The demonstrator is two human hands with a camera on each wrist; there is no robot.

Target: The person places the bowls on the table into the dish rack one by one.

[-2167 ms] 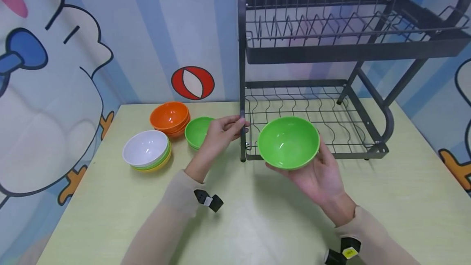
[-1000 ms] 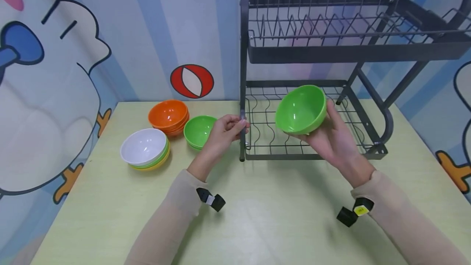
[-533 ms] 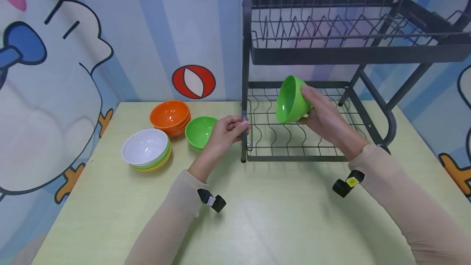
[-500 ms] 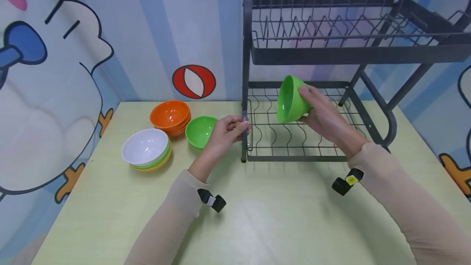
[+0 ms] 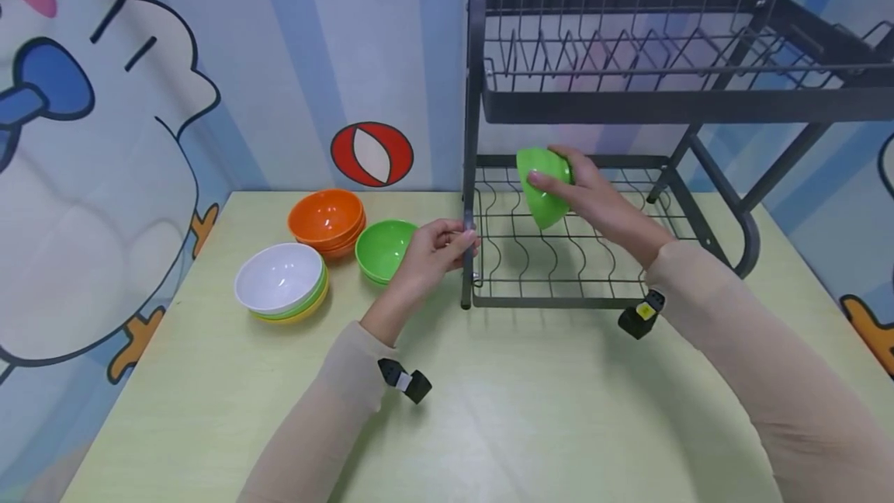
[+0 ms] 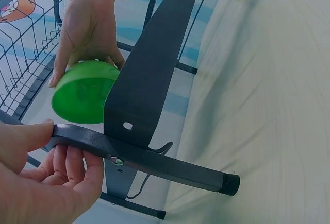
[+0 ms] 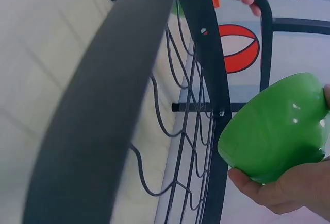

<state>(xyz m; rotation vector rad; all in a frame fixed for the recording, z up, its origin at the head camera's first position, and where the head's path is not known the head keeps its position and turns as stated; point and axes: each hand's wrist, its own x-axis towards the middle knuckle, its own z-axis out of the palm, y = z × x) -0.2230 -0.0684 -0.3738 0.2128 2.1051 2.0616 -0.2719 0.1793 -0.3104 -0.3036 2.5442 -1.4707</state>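
Observation:
A green bowl (image 5: 545,186), tipped on its side with its mouth facing left and away, is gripped by my right hand (image 5: 594,196). Thumb and fingers clasp it from the base side, above the lower shelf of the black dish rack (image 5: 559,303). In the right wrist view, the green bowl (image 7: 278,126) hangs apart from the shelf wires. My left hand (image 5: 429,258) holds the rack's left front post, thumb in front and fingers curled behind. The left wrist view shows this hand (image 6: 56,172) around the dark bar, with the green bowl (image 6: 82,98) beyond.
Left of the rack stand stacked orange bowls (image 5: 327,220), a green stack (image 5: 384,251) partly behind my left hand, and a stack topped by a white bowl (image 5: 279,279). The rack's upper tier (image 5: 670,105) overhangs the lower shelf. Wallpapered walls (image 5: 293,60) enclose the table.
My right hand has carried the green bowl from in front of the rack over the lower shelf, turning it from mouth-up onto its side. My left hand stays on the post.

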